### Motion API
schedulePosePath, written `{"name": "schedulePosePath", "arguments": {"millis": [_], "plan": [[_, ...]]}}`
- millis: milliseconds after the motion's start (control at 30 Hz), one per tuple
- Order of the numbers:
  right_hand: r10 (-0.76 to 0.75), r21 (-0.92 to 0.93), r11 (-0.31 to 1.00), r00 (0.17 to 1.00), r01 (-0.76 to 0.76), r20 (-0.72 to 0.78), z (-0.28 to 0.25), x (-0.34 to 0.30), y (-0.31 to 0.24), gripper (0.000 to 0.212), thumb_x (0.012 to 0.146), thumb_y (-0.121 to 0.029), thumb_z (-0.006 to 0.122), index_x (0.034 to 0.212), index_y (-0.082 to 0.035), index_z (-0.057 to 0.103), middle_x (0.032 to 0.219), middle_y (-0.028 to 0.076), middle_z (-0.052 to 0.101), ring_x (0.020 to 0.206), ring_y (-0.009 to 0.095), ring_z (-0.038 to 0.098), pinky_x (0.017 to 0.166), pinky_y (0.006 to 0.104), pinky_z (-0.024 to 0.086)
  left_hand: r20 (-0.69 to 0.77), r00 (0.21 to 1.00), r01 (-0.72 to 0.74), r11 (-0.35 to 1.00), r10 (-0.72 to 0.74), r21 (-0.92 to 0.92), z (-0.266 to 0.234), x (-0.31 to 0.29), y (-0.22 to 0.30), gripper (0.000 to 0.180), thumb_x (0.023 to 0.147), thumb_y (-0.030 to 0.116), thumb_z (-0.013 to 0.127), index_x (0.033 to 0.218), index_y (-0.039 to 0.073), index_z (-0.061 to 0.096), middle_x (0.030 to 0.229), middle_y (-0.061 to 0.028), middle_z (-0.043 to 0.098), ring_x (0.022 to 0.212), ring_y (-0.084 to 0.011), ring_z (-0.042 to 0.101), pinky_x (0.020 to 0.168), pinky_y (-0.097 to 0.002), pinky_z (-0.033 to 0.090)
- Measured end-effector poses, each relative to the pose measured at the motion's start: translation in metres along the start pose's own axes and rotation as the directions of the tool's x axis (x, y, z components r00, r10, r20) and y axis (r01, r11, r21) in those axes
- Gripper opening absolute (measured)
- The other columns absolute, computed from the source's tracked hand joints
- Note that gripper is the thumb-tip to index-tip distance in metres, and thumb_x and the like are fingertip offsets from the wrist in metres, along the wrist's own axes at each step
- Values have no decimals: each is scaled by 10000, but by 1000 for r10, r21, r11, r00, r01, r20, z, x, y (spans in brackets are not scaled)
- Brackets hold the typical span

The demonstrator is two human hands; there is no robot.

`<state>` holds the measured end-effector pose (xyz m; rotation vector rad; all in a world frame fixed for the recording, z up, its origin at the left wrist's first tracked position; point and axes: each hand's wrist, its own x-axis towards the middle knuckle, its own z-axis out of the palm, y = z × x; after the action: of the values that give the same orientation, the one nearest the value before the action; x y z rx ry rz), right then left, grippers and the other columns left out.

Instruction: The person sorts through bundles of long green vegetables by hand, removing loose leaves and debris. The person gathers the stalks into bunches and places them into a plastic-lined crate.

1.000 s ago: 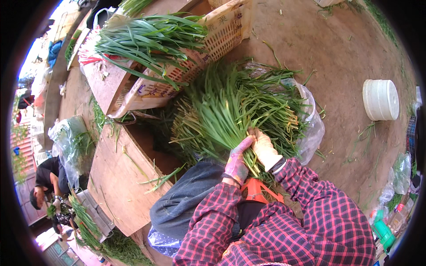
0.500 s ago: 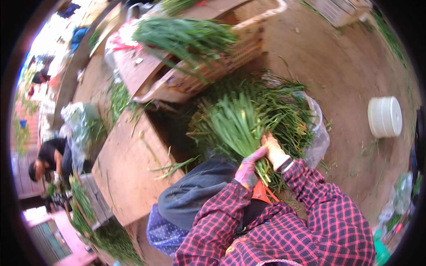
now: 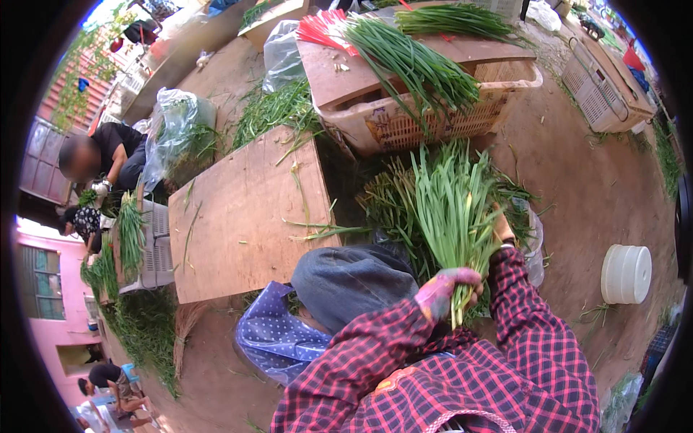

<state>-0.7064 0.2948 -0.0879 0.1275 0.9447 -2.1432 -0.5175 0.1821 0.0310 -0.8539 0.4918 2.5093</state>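
A thick bunch of garlic chives (image 3: 456,209) stands up in front of me, leaves pointing away and pale stems toward my body. My left hand (image 3: 442,292), in a pink and grey glove, is wrapped round the lower stems. On the right side of the bunch is my right hand (image 3: 503,227); leaves hide its fingers, so its hold does not show. Behind and beside the bunch lies a heap of loose chives (image 3: 393,202), partly on a clear plastic bag (image 3: 534,249).
Beyond the heap, a plastic crate (image 3: 426,123) carries a board with chive bunches (image 3: 411,65) and red strips (image 3: 325,30). A wooden board (image 3: 249,216) lies to my left. A white tub (image 3: 626,274) stands at right. A co-worker (image 3: 119,155) bends over chives at far left.
The view has swung left and down. My left hand has moved lower on the stems and closed round them; my right hand has gone farther up the bunch's right side, behind leaves.
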Motion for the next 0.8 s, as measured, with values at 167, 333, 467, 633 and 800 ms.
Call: {"name": "schedulePosePath", "arguments": {"millis": [167,333,467,633,800], "plan": [[-352,-986,-167,933,18,77,-158,105,-1,283,927,-225,559,1148,-60,624,995,98,681,860,240,642,768,375,516,179,981,101,984,-73,-150,17,-92,6,155,882,169,617,939,26,603,831,-99,647,630,-165,630,512,-268,515],[125,-623,617,841,-481,-526,-164,97,26,244,882,-263,615,990,-45,633,783,101,627,728,252,636,642,394,538,31,963,-256,944,268,-209,-4,-172,15,391,831,150,641,1186,12,555,933,-130,673,649,-165,614,554,-255,507],[267,-814,21,788,-580,-555,19,-8,-17,522,837,-267,680,1253,5,522,957,145,645,799,280,665,647,413,591,-100,736,-669,696,670,-261,-39,-222,23,598,758,151,655,1303,-26,488,1033,-142,611,657,-161,517,516,-256,429],[-141,-764,-624,985,-163,-95,85,-23,-80,517,851,-319,643,1285,-57,547,1143,242,641,1004,368,645,924,424,492,-188,675,-706,550,713,-447,-170,-186,23,551,804,66,633,1323,-5,464,1184,-129,552,758,-160,517,629,-286,480],[-74,-827,-329,860,457,505,261,-39,-36,365,889,-308,603,1185,-96,630,1066,187,672,1009,344,643,881,419,504,-211,676,-630,406,706,-662,-211,-167,-7,511,823,19,597,1319,7,474,1229,-149,537,824,-180,541,674,-309,503]]}}
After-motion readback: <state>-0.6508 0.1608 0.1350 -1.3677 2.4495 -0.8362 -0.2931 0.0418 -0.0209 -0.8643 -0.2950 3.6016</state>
